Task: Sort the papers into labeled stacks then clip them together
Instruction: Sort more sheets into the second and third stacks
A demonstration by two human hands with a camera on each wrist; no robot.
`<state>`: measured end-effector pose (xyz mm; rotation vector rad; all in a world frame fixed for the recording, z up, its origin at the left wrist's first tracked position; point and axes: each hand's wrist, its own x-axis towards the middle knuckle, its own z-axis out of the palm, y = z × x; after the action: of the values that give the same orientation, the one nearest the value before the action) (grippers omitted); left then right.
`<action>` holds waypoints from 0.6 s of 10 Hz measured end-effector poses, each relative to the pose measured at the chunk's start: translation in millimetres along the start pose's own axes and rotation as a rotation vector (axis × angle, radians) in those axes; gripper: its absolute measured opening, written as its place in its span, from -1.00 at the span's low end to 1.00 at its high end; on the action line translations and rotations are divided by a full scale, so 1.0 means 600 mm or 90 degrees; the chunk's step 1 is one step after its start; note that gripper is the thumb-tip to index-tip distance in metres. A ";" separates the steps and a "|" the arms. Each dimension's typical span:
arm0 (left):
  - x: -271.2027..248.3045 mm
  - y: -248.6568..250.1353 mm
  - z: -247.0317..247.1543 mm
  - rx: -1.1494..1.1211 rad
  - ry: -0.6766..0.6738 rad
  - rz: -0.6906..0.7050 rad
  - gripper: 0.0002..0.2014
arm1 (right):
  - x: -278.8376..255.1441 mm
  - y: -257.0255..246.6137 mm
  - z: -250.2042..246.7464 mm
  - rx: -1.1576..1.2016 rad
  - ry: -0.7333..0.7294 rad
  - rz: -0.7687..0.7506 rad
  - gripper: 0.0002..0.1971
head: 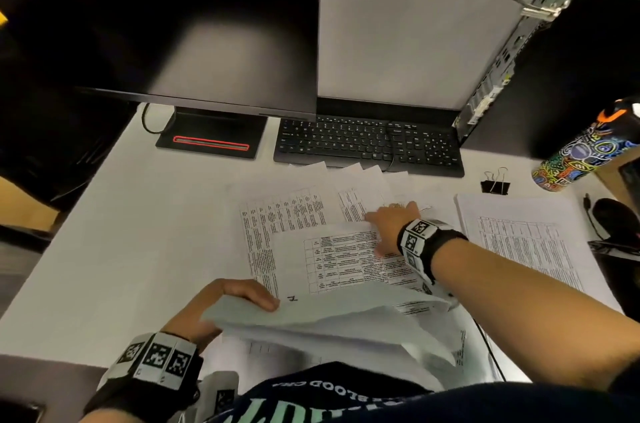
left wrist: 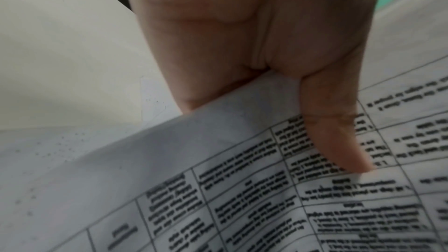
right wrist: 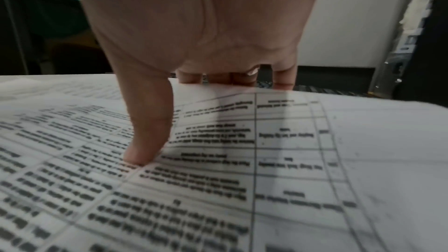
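Observation:
White printed sheets with tables lie fanned out on the desk (head: 138,232), the widest one (head: 280,218) at mid-desk. My right hand (head: 384,228) pinches a table sheet (head: 332,260) at its far edge; the thumb (right wrist: 148,137) presses on top and the fingers (right wrist: 242,78) curl over the edge. My left hand (head: 249,296) grips a bent bundle of papers (head: 311,322) near my body, with the thumb (left wrist: 339,141) on top of the printed page (left wrist: 242,198). A separate stack (head: 519,242) lies at the right. A black binder clip (head: 495,183) sits behind it.
A dark monitor (head: 173,24) on its stand and a black keyboard (head: 367,142) border the papers at the back. A computer tower (head: 554,59) and a patterned bottle (head: 581,149) stand back right. A black mouse (head: 613,218) is at the right edge.

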<state>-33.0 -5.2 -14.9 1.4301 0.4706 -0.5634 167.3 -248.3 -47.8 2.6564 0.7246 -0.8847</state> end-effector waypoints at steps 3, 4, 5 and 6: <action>0.018 0.013 0.001 -0.154 0.206 0.173 -0.03 | -0.077 0.060 -0.039 0.642 0.244 0.049 -0.74; 0.030 0.043 0.010 -0.196 0.212 0.226 -0.04 | -0.122 0.068 -0.037 0.812 0.263 0.015 -0.79; 0.045 0.077 0.031 -0.253 0.192 0.251 -0.22 | -0.139 0.059 -0.013 0.959 0.226 0.004 -0.81; 0.063 0.108 0.052 -0.220 0.186 0.253 -0.61 | -0.146 0.040 0.005 1.070 0.207 -0.006 -0.75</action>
<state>35.6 -35.8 15.4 1.2293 0.4714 0.0494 118.1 -303.0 5.7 4.2539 -0.2365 -1.4721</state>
